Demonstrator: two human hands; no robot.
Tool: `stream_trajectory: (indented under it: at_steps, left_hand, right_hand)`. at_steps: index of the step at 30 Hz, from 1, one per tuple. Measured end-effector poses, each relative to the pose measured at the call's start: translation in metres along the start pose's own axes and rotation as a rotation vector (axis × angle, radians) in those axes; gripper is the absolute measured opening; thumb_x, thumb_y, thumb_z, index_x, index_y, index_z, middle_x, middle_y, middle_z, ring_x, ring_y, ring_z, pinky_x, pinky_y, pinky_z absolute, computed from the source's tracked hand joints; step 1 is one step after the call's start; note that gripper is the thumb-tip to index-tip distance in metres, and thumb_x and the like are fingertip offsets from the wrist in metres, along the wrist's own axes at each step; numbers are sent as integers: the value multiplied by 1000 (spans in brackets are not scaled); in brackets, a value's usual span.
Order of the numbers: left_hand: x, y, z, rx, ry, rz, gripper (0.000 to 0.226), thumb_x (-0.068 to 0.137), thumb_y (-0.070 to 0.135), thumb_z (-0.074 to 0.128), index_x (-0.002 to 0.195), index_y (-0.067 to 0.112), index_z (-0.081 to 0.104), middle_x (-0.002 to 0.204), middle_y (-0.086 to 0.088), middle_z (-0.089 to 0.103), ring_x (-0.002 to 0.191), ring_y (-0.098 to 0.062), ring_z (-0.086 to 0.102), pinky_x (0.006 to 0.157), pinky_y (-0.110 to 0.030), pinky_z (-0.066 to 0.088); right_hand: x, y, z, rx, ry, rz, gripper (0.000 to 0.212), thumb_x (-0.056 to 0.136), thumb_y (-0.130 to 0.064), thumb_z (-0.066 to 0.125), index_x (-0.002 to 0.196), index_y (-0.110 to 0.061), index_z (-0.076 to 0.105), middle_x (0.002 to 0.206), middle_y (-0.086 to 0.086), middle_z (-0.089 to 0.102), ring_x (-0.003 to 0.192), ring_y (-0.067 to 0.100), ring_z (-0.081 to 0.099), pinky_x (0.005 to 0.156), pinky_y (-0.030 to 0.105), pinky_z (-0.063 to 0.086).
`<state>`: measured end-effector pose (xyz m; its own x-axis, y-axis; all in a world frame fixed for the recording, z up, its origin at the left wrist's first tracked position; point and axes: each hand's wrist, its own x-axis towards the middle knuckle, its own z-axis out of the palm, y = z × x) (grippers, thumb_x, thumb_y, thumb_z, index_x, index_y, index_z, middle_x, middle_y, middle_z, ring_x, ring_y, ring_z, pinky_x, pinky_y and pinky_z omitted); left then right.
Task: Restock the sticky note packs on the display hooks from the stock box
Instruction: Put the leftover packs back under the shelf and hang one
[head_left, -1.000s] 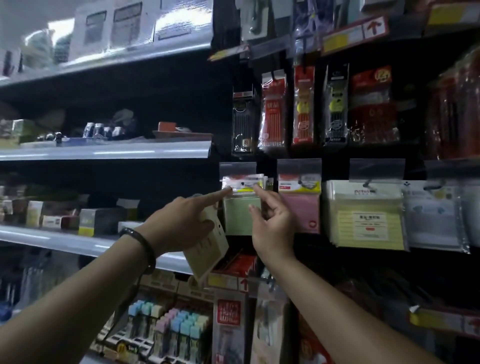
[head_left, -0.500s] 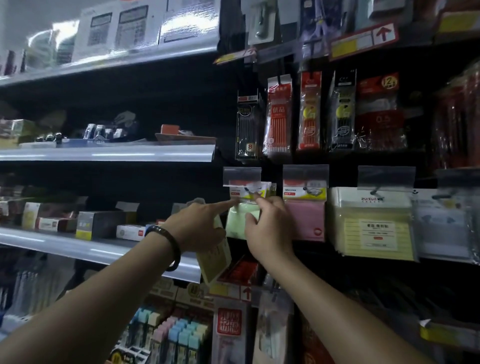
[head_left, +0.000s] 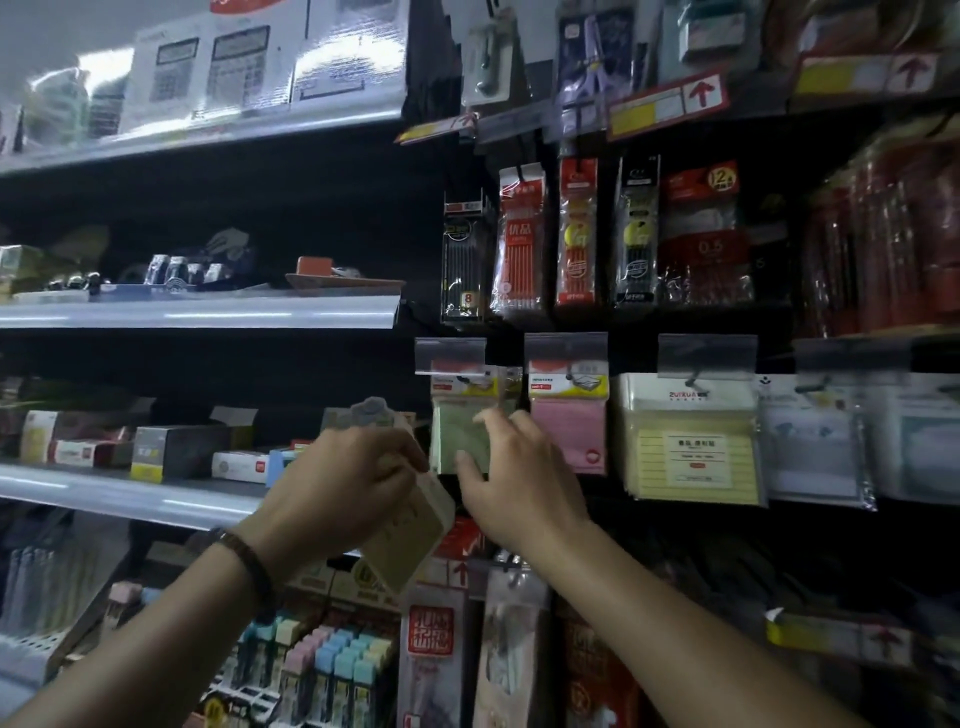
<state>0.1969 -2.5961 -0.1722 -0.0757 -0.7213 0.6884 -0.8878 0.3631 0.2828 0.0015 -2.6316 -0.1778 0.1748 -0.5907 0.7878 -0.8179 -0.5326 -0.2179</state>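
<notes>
Left hand, fingers curled, grips a tan box tilted down toward 5 o'clock. Right hand, fingers loosely bent, touches the green sticky note pack hanging on its hook at 12 o'clock. At 3 o'clock hang a pink pack and a yellow pack printed "ZUIXUA". At 1 o'clock, a red refill pack reads "0.5".
</notes>
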Motion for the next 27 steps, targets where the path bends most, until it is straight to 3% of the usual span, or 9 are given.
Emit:
stream_trajectory:
  at_steps: [3, 5, 8, 10, 14, 19, 23, 27]
  left_hand:
    - [-27, 9, 9, -266, 139, 12, 22, 102, 27, 60, 104, 45, 72, 102, 18, 69, 86, -5, 70, 61, -25, 61]
    - [-36, 20, 24, -524, 191, 19, 28, 104, 21, 58, 104, 45, 72, 101, 13, 72, 89, -12, 73, 66, -30, 64]
    - [-42, 49, 45, -832, 128, 68, 29, 107, 15, 55, 109, 39, 72, 110, 8, 71, 95, -22, 74, 75, -45, 66]
    - [-40, 69, 58, -870, 107, 129, 27, 108, 14, 55, 114, 35, 72, 115, 9, 70, 100, -17, 72, 78, -42, 65]
    - [-27, 106, 78, -982, 2, 163, 26, 109, 17, 55, 126, 33, 67, 122, 10, 69, 105, -18, 71, 78, -36, 63]
    - [-14, 146, 97, -946, -58, 246, 35, 111, 15, 49, 138, 36, 54, 128, 4, 67, 108, -16, 72, 85, -39, 65]
    - [5, 161, 108, -707, 161, 260, 38, 103, 14, 64, 135, 35, 65, 128, 15, 65, 109, -7, 67, 88, -38, 65]
    - [24, 170, 113, -576, 201, 276, 51, 99, 16, 72, 145, 33, 61, 126, 14, 64, 103, -7, 63, 89, -39, 62]
  right_hand:
    - [-30, 12, -13, 168, 82, 32, 36, 100, -49, 59, 133, -34, 56, 107, -12, 58, 91, 5, 58, 73, 25, 52]
    - [-49, 23, -19, 304, 132, 86, 34, 97, -49, 65, 128, -41, 54, 100, -14, 58, 84, 5, 62, 70, 29, 57]
    - [-70, 40, -30, 565, 189, 184, 37, 98, -30, 74, 131, -40, 58, 100, -11, 69, 80, 6, 73, 66, 31, 65]
    - [-80, 52, -44, 694, 243, 209, 37, 99, -15, 72, 129, -36, 65, 100, -8, 73, 88, 5, 75, 68, 32, 66]
    - [-89, 83, -76, 735, 339, 223, 34, 99, -6, 71, 122, -30, 76, 114, -13, 77, 94, 5, 77, 73, 33, 66]
    - [-88, 124, -102, 707, 408, 243, 36, 97, 1, 71, 119, -26, 79, 127, -15, 72, 104, 4, 74, 89, 26, 62]
    - [-80, 143, -114, 701, 448, 244, 40, 99, 1, 68, 126, -28, 75, 125, -15, 71, 108, 2, 71, 93, 22, 60]
    - [-65, 153, -120, 668, 464, 228, 41, 101, 1, 65, 132, -25, 73, 125, -15, 69, 112, 3, 69, 96, 28, 61]
